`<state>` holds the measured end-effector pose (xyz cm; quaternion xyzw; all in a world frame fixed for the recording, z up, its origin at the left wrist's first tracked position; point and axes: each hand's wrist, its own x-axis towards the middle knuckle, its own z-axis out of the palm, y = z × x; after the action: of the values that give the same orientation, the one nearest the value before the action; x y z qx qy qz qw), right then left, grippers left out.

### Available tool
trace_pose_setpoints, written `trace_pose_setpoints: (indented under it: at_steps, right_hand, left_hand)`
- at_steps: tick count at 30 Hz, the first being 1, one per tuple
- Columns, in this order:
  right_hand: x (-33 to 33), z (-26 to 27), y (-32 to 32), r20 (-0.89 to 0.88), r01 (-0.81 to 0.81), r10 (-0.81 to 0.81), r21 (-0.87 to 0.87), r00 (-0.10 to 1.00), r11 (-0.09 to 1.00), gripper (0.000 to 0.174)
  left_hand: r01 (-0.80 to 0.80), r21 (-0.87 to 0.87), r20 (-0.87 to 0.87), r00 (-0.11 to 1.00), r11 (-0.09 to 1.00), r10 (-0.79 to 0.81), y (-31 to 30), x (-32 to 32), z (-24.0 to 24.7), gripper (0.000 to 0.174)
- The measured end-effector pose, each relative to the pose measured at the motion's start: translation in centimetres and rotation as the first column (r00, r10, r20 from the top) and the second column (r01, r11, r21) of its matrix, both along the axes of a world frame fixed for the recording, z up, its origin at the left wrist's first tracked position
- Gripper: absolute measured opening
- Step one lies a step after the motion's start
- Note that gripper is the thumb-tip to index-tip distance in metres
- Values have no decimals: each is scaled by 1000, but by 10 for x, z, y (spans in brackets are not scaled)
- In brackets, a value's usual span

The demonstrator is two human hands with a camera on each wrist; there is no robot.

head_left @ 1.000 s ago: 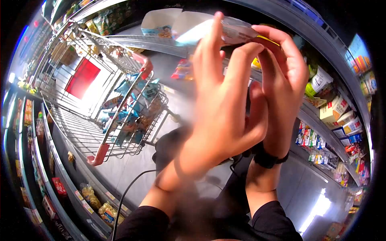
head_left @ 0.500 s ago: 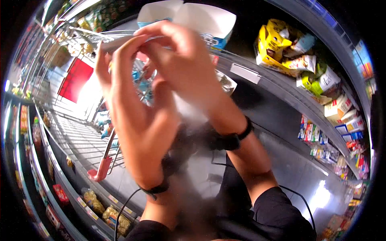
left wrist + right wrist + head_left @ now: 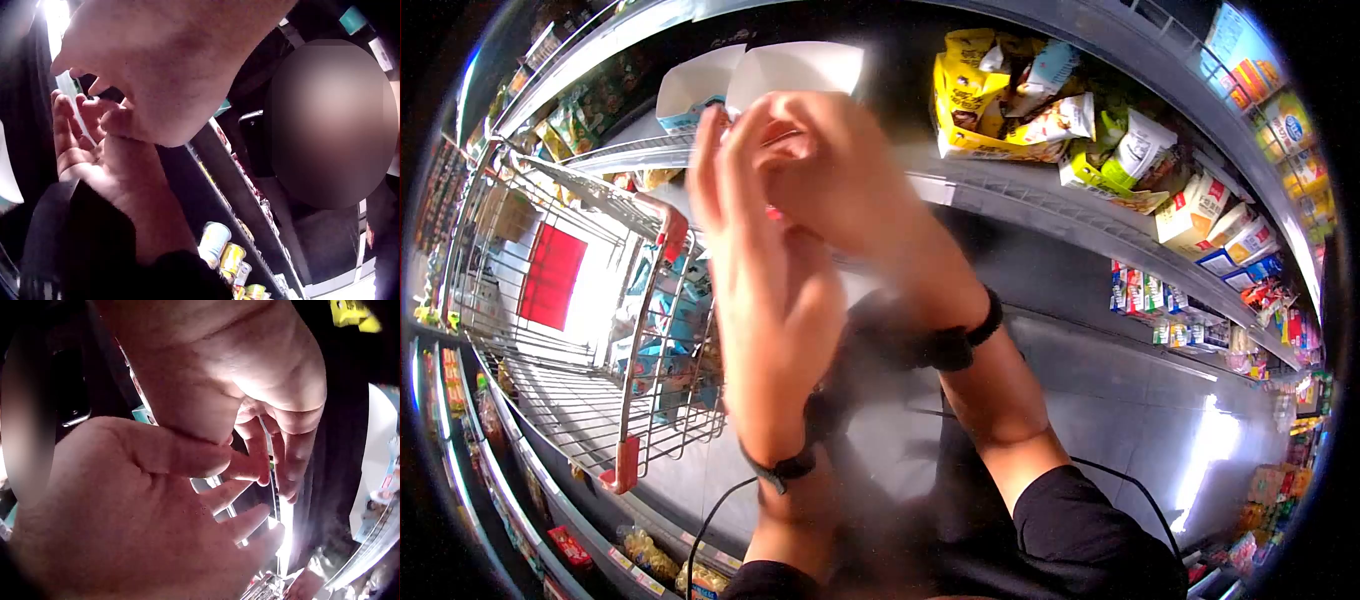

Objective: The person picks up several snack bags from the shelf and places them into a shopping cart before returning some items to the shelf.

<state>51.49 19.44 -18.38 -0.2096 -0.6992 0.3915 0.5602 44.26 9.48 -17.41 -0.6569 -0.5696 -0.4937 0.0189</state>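
In the head view my left hand (image 3: 770,300) and right hand (image 3: 850,175) are raised close together, the right crossing over near the fingertips. Their fingers are bent toward one another around a thin, pale, partly see-through item (image 3: 76,112). Both hands pinch it. Most of it is hidden behind the fingers, and its kind cannot be told; in the right wrist view only a narrow bright edge shows among the fingertips. Black bands circle both wrists. Beyond the hands, white open-topped display boxes (image 3: 800,68) stand on a shelf.
A wire shopping cart (image 3: 628,465) with red corner pieces stands at the left, blue packets (image 3: 662,320) inside. Yellow display boxes (image 3: 965,95) with snack bags line the right shelf (image 3: 1040,215). A lower shelf with packaged food runs along the left. Tins (image 3: 215,240) appear in the left wrist view.
Both hands have moved left across the view and stay together around the item. The head view has turned right: the cart and white boxes sit further left, and the yellow boxes show more fully.
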Motion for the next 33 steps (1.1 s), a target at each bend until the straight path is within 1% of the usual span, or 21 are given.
trace_pose_setpoints:
  at_steps: [1, 2, 3, 4, 6, 7, 9, 11, 12, 13, 15, 17, 19, 21, 23, 24, 25, 27, 29, 31, 33]
  right_hand:
    - [17, 4, 1, -30, 14, -13, 32, 999, 999, 20]
    - [35, 9, -8, -14, 202, -202, 115, 979, 973, 19]
    - [49, 7, 11, 116, 112, -114, 20, 987, 994, 19]
    - [60, 2, 22, 110, 149, -151, 25, 982, 988, 19]
    - [91, 1, 29, 143, 301, -296, -9, 944, 954, 21]
    - [105, -5, 41, 140, 357, -361, 56, 922, 933, 21]
    - [140, -11, 54, 180, 506, -511, 74, 840, 859, 21]
    - [163, -2, 51, 364, 650, -600, -21, 713, 760, 27]
    - [171, -6, 56, 391, 680, -621, -16, 679, 733, 31]
    - [176, -13, 61, 399, 680, -621, -8, 674, 733, 34]
    - [183, -24, 71, 419, 679, -619, 6, 664, 734, 38]
    - [183, -31, 74, 455, 653, -566, -49, 688, 755, 44]
    - [179, -26, 74, 479, 630, -528, -69, 701, 774, 45]
    - [178, -32, 77, 431, 618, -534, -73, 728, 783, 46]
    - [174, -31, 79, 426, 617, -529, -93, 734, 781, 46]
    - [172, -28, 74, 414, 615, -533, -88, 738, 783, 44]
    - [175, -30, 76, 422, 597, -523, -55, 740, 801, 42]
    - [174, -31, 75, 308, 590, -556, -24, 772, 807, 42]
    - [175, -22, 70, 310, 584, -552, -11, 774, 812, 40]
    - [174, -19, 67, 250, 528, -500, -54, 829, 848, 40]
    - [172, -14, 62, 260, 545, -520, -28, 814, 838, 38]
  left_hand:
    - [110, -9, 59, 992, 994, -109, 9, 8, -6, 86]
    - [207, 32, 145, 967, 978, -209, 20, 18, -13, 87]
    - [270, 62, 200, 940, 961, -277, 29, 28, -17, 89]
    - [332, 94, 252, 904, 939, -345, 38, 38, -20, 90]
    - [356, 70, 233, 902, 932, -362, 56, 52, -21, 89]
    - [359, 38, 213, 909, 932, -359, 67, 57, -18, 85]
    - [430, 41, 292, 858, 902, -422, 105, 62, -27, 78]
    - [408, -3, 393, 840, 913, -375, 133, 72, -36, 73]
    - [444, 0, 453, 799, 896, -396, 144, 78, -43, 73]
    - [477, 6, 512, 754, 879, -412, 156, 83, -51, 74]
    - [422, 46, 451, 800, 906, -395, 174, 95, -69, 74]
    - [609, -29, 673, 598, 793, -435, 178, 102, -76, 75]
    - [631, 46, 687, 543, 774, -483, 173, 112, -73, 72]
    - [586, 31, 653, 601, 809, -460, 170, 116, -77, 73]
    - [612, 84, 682, 540, 787, -493, 165, 119, -78, 73]
    - [560, 140, 584, 619, 816, -525, 164, 120, -78, 74]
    - [547, 149, 569, 634, 824, -524, 162, 122, -78, 71]
    - [529, 137, 573, 648, 838, -502, 155, 123, -72, 66]
    - [518, 132, 570, 658, 845, -493, 150, 122, -66, 61]
    - [512, 143, 563, 662, 847, -496, 144, 122, -64, 58]
    - [517, 161, 555, 657, 841, -510, 143, 122, -64, 55]
